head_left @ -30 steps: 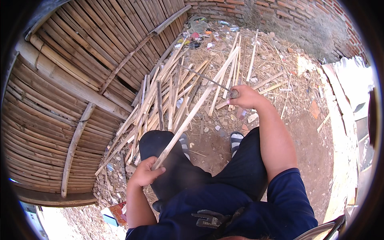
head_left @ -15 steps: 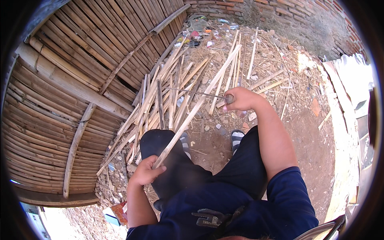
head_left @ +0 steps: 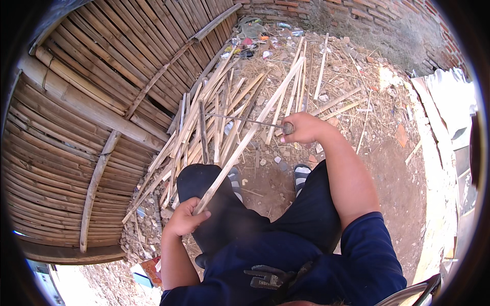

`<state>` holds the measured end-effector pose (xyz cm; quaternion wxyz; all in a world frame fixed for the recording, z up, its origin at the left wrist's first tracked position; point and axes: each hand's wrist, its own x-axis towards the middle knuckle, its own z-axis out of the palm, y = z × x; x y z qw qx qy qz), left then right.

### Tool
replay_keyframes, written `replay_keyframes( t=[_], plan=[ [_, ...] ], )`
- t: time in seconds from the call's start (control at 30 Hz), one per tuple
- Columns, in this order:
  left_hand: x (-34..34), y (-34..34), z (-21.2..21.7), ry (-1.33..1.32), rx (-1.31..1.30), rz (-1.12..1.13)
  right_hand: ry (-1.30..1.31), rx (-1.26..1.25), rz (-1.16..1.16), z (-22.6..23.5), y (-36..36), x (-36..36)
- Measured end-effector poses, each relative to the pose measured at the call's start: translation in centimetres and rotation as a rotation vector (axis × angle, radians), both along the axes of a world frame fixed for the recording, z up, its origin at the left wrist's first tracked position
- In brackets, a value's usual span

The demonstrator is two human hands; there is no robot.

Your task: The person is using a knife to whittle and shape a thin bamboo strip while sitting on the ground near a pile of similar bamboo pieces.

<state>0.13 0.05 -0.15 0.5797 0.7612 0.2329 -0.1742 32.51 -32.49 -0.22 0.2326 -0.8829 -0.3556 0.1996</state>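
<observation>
My left hand (head_left: pixel 185 219) is closed around the near end of a long, pale wooden strip (head_left: pixel 250 134). This strip slants up and away over my left thigh, toward the far right. In my right hand (head_left: pixel 306 127) is the round handle of a long-bladed knife (head_left: pixel 240 119), its fingers wrapped tightly. The blade shows as a thin dark line pointing left across the strip, roughly halfway along it. Whether blade and wood touch there, I cannot tell.
Many loose wooden strips (head_left: pixel 196 125) lie heaped on the ground ahead and to the left. A bamboo-slat wall (head_left: pixel 71 143) rises at the left, a brick wall (head_left: pixel 367 30) at the back. Rubble and litter (head_left: pixel 247 43) cover the far ground. My sandalled feet (head_left: pixel 302 176) stand between.
My right hand and the knife have shifted slightly left. The strip's far end has dipped a little to the left, while my left hand keeps its hold.
</observation>
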Motion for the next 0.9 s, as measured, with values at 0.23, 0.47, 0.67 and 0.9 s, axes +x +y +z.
replay_keyframes(
  t=[0.23,0.47,0.67,0.9],
  plan=[
    [0.1,0.0,0.0,0.001,-0.010,-0.007,0.119,0.021,0.011,1.3,-0.1,-0.1],
    [0.1,0.0,-0.1,-0.007,0.007,-0.012,0.088,0.020,-0.049,0.4,-1.2,1.4],
    [0.0,0.0,-0.2,0.001,0.023,-0.009,-0.004,0.010,-0.029,0.4,0.2,0.3],
    [-0.2,0.3,-0.6,-0.019,-0.021,0.006,-0.056,-0.038,0.120,1.6,1.9,-1.6]
  ],
)
